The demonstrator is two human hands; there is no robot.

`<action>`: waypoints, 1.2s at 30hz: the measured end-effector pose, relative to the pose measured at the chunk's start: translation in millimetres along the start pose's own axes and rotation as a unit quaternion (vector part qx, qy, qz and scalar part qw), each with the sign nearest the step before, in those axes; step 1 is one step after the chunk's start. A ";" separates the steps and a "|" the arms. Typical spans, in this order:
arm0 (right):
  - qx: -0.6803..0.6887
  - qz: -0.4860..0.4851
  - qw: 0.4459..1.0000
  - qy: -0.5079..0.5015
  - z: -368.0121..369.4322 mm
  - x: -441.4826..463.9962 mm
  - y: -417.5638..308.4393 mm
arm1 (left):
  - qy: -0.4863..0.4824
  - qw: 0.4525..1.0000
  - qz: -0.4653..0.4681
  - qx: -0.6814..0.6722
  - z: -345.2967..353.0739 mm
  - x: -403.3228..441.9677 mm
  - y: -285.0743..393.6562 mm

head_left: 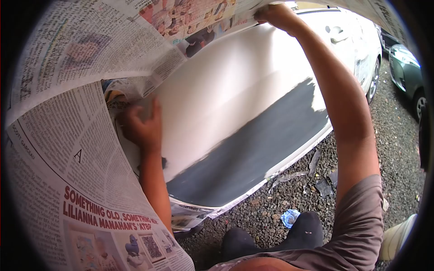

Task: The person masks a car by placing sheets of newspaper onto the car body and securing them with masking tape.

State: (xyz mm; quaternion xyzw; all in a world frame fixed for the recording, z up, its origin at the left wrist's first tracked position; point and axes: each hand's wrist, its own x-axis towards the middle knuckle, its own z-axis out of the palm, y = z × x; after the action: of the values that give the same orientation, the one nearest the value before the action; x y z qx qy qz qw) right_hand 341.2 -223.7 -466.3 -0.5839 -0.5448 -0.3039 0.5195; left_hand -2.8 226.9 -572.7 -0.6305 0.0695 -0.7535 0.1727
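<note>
You seemed to be at the step of positioning newspaper (49,180) against the white car panel (226,90), mid-frame. Your hands were apart: the right hand (276,19), top centre, was at the sheet's edge, its grip unclear; the left hand (142,126), left of centre, was blurred, so I couldn't tell its hold. The next move seemed to call for steadying the paper. It arched, printed and curling, across upper left; the panel bore a dark grey patch (244,153) low down.
</note>
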 end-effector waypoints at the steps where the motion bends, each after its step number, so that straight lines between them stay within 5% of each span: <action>1: 0.000 0.001 1.000 0.000 -2.5 2.0 -1.4 | -0.063 0.997 0.022 -0.037 -2.5 -13.0 8.5; 2: -0.332 -0.184 0.924 -0.039 -4.6 5.5 -4.2 | -0.109 0.986 0.068 -0.107 -8.7 -6.9 29.3; 3: -0.615 -0.342 0.707 -0.071 -5.7 8.5 -5.3 | -0.153 0.966 0.114 -0.175 -17.6 4.1 55.5; 6: -0.709 -0.235 0.657 -0.102 1.7 14.4 -9.2 | -0.171 0.958 0.116 -0.198 -15.5 29.2 98.0; 7: -0.708 -0.236 0.658 -0.102 6.9 13.3 -13.8 | -0.186 0.963 0.093 -0.171 -9.8 35.4 102.6; 8: -0.467 -0.065 0.882 0.004 18.6 8.7 -32.7 | -0.199 0.967 0.070 -0.144 -4.0 41.0 106.0; 9: -0.156 0.117 0.975 0.108 24.5 6.0 -33.3 | -0.201 0.967 0.069 -0.144 4.9 43.0 107.8; 13: -0.105 0.157 0.980 0.068 17.3 10.6 -31.2 | -0.192 0.974 0.019 -0.122 16.8 52.7 115.6; 15: -0.349 0.085 0.933 -0.036 12.9 19.0 -23.4 | -0.196 0.974 0.011 -0.109 17.1 53.4 119.6; 24: -0.224 0.129 0.965 0.031 17.7 3.7 -47.0 | -0.156 0.986 -0.017 -0.058 7.5 33.1 110.5; 29: -0.220 0.124 0.967 0.037 21.4 5.0 -46.5 | -0.088 0.989 -0.112 -0.036 3.0 21.1 94.6; 36: -0.175 0.132 0.973 0.071 27.4 8.2 -51.0 | -0.189 0.971 -0.141 0.030 2.6 34.0 103.0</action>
State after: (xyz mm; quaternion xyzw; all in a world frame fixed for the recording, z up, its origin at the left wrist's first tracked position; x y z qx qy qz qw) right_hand 288.7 -202.2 -452.3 -0.7097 -0.3624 -0.3640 0.4822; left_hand 12.5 119.5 -574.0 -0.7594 -0.0762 -0.6394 0.0935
